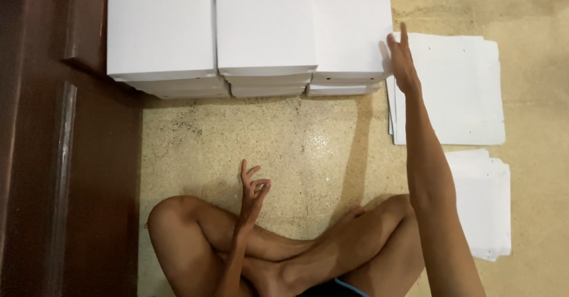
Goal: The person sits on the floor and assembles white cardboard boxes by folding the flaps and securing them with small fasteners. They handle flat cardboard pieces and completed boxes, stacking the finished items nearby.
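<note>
The grip of the right hand (403, 60) is open, fingers flat against the right side of the rightmost box stack (349, 39); the left hand (252, 193) is held empty over the floor. If pushed unevenly, the stack could probably be toppled toward the neighbouring stacks.

Stacked boxes (255, 36) fill the upper middle of the frame; flat sheets (456, 89) lie right of them, another pile (483, 202) at lower right.
</note>
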